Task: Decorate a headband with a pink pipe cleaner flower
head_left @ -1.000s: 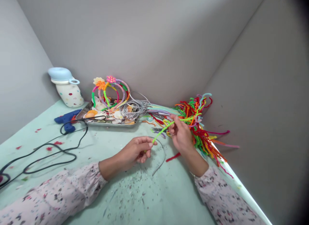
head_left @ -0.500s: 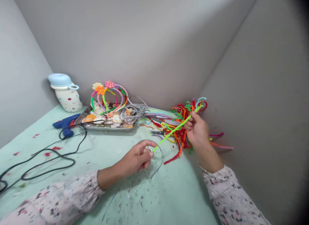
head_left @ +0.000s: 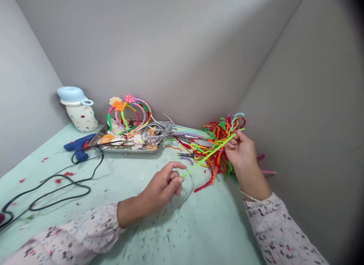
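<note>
A bright green pipe cleaner [head_left: 209, 154] stretches slantwise between my two hands above the table. My left hand [head_left: 166, 183] pinches its lower end between thumb and fingers, beside one end of a thin grey wire [head_left: 191, 190] that curves down from the fingertips. Around the upper part of the pipe cleaner, the fingers of my right hand [head_left: 241, 148] are closed, and its tip pokes out past them. Just behind that hand lies a heap of mixed pipe cleaners [head_left: 217, 134] in red, orange, green and other colours. Dark-bladed scissors [head_left: 186, 155] rest left of the heap.
A metal tray [head_left: 139, 151] holds shells, a coil of grey wire [head_left: 159, 132] and colourful fuzzy hoops [head_left: 148, 111] with flowers. A blue glue gun [head_left: 79, 145] with a black cord [head_left: 62, 177] lies at left. A white bottle [head_left: 82, 117] stands by the grey wall.
My right hand has moved right and slightly down, its grip still near the green pipe cleaner's upper end. My left hand has barely shifted, and the wire still hangs from it.
</note>
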### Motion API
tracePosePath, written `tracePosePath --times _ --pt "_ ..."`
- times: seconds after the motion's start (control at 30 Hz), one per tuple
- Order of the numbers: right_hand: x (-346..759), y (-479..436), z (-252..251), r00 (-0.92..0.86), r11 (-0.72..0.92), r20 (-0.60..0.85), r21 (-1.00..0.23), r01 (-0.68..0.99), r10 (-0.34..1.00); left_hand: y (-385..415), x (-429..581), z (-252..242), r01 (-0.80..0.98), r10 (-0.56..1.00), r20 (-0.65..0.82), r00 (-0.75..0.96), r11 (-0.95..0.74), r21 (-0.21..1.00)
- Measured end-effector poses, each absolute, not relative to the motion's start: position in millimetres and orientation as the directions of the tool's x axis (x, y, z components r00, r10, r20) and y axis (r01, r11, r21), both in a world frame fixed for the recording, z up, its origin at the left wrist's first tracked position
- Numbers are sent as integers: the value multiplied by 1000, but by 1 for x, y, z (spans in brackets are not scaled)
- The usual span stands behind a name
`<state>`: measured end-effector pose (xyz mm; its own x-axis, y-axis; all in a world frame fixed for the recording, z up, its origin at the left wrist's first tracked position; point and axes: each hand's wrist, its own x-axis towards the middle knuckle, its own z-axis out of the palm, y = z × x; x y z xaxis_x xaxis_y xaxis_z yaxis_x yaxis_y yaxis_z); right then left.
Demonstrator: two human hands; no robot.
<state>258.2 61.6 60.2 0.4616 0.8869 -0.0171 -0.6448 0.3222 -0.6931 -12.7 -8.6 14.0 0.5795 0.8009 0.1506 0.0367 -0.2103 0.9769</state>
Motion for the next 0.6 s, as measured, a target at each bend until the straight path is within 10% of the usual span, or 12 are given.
tracePosePath --times 0.2,0.33,0.6 --pt "209 50 41 196 110 10 -855 -506 981 7 -13 5 -54 877 142 458 -132 990" --pt "167 35 13 -279 -97 -28 -967 -236 960 16 -16 0 -83 902 138 409 -114 990" --pt "155 27 7 -193 88 74 -994 63 978 21 -18 -9 -86 895 103 434 -73 994"
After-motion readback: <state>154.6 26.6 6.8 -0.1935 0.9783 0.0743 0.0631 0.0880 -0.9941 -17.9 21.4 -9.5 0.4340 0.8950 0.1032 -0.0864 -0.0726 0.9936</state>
